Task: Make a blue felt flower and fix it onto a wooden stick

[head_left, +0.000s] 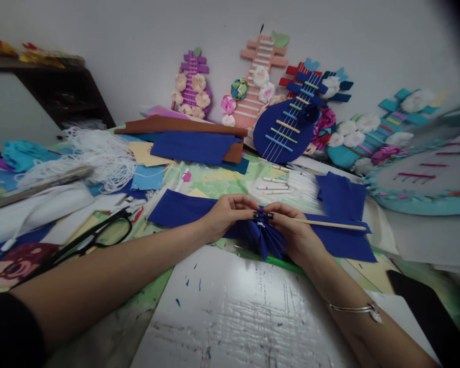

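Both hands meet over a bunch of pleated dark-blue crepe paper [266, 240], gathered at its middle with a bit of white string. My left hand [228, 217] pinches its upper edge between thumb and fingers. On the other side, my right hand [293, 230] grips it the same way, dark-painted thumbs almost touching. A thin wooden stick [335, 224] sticks out to the right from behind my right hand; whether the fingers hold it cannot be made out. Blue paper strips [184, 207] lie behind both hands.
A white scratched board [222, 312] lies in front. Glasses [111, 230] and a tangle of white cord [95, 158] are at left. White sticks [302, 186] lie behind. Flower-decorated lute shapes, one blue [276, 128], lean on the wall. A black flat object [421, 301] is at right.
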Available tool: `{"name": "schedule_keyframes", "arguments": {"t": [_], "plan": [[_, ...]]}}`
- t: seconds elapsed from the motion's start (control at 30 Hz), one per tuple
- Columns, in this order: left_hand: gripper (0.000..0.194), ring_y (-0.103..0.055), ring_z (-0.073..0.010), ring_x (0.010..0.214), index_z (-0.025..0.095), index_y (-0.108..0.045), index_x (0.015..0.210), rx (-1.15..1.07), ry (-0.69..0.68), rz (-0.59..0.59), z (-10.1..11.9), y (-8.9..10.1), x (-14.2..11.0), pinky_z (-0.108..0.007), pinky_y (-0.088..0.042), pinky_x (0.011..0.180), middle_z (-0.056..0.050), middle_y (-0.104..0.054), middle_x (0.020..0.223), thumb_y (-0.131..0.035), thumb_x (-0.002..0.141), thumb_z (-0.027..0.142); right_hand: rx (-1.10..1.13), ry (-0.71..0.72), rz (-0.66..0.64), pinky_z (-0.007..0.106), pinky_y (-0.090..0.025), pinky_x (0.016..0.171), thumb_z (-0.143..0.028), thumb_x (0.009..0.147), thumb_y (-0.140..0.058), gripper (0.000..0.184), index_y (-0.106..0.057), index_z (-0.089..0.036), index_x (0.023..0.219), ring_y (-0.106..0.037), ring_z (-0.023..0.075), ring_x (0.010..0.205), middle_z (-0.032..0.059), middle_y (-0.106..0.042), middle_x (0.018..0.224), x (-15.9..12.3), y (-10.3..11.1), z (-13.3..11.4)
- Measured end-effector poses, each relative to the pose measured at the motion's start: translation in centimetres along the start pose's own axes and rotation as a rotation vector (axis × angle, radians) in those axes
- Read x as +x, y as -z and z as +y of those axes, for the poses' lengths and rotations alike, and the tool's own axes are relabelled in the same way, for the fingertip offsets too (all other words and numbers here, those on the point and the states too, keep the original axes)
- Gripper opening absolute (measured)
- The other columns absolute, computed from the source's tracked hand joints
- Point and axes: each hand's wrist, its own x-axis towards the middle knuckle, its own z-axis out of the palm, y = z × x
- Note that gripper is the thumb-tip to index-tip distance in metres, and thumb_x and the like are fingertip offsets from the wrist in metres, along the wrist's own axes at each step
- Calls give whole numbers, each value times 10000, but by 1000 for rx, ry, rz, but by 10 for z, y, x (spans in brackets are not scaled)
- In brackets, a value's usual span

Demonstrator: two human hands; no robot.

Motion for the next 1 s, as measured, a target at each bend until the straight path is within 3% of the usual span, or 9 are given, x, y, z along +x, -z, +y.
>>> {"name": "schedule_keyframes", "arguments": {"t": [0.57, 1.0], "plan": [[193, -605, -106, 685, 132, -679, 777, 16, -2, 40, 2, -3, -3, -228, -428, 671, -15, -669, 735, -786, 618, 152, 56, 62, -94, 202, -420, 604, -186, 590, -784, 155, -698, -176, 719, -576, 82, 623, -8, -670, 697, -1, 2, 2], [220, -586, -100, 691, 139, -669, 793, 81, -51, 44, 4, -1, -5, -225, -430, 667, -7, -649, 748, -793, 612, 155, 54, 128, -154, 261, -470, 721, -188, 595, -785, 168, -698, -194, 739, -620, 117, 698, 4, -693, 741, -2, 3, 3]]}}
